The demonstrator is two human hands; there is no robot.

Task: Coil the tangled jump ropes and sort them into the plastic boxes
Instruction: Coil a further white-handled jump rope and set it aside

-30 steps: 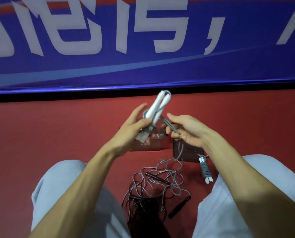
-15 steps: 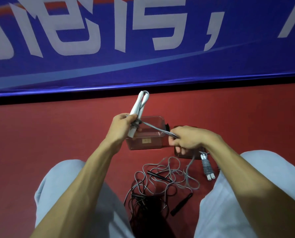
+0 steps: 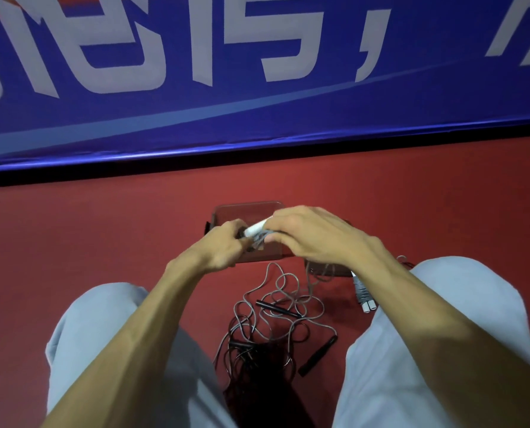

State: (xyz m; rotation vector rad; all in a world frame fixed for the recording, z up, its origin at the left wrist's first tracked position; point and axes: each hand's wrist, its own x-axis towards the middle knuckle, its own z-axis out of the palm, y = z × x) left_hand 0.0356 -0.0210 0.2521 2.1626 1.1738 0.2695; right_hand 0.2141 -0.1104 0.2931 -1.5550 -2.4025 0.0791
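Observation:
My left hand (image 3: 219,247) and my right hand (image 3: 311,234) meet over a clear plastic box (image 3: 245,210) on the red floor. Between them they grip the white handles (image 3: 256,229) of a grey jump rope, with grey cord wound round the handles. The right hand covers most of the bundle. More grey cord (image 3: 283,290) trails down onto the floor between my knees. A second box (image 3: 327,270) is mostly hidden under my right wrist. A coiled grey rope with white handles (image 3: 364,296) lies beside it.
A tangle of black ropes (image 3: 251,347) with black handles (image 3: 317,355) lies on the floor between my legs. A blue banner (image 3: 257,88) with white lettering stands along the back, behind the boxes. My knees in light trousers flank the pile.
The handles have come down from upright to low over the clear box. My right hand has moved left from the stretched cord and now covers the bundle together with the left hand.

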